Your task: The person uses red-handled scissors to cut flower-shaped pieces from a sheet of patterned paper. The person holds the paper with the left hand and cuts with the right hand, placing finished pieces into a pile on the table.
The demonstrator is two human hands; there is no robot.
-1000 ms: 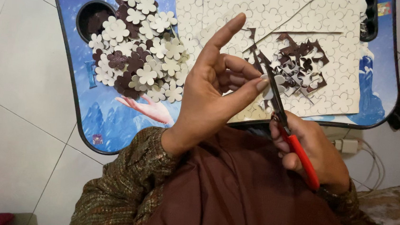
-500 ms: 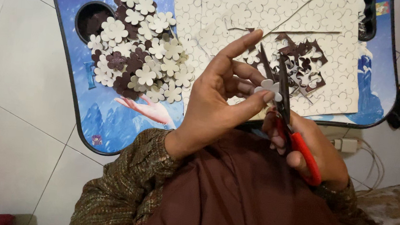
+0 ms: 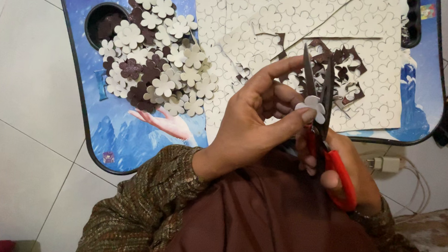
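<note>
White floor tiles (image 3: 20,72) lie all around a small blue picture bench (image 3: 122,134) with a dark rim. On the bench, a pile of cream and brown foam flower cut-outs (image 3: 157,57) sits beside a round cup hole (image 3: 101,23). Next to the pile lie cream foam sheets stamped with flower shapes (image 3: 317,21), with dark gaps where flowers have come out.

Above the person's brown lap (image 3: 280,226), the left hand (image 3: 250,128) pinches a small cream foam flower (image 3: 312,106) between thumb and fingers; its grip is narrow and tight on the flower. The right hand (image 3: 348,176) has its fingers through the red-handled scissors (image 3: 325,123), so its grip is closed around the handles. The dark blades point up and stand a little apart, and the flower seems to sit right at them, maybe touching. A white plug and cable (image 3: 391,166) lie on the floor past the right hand.
</note>
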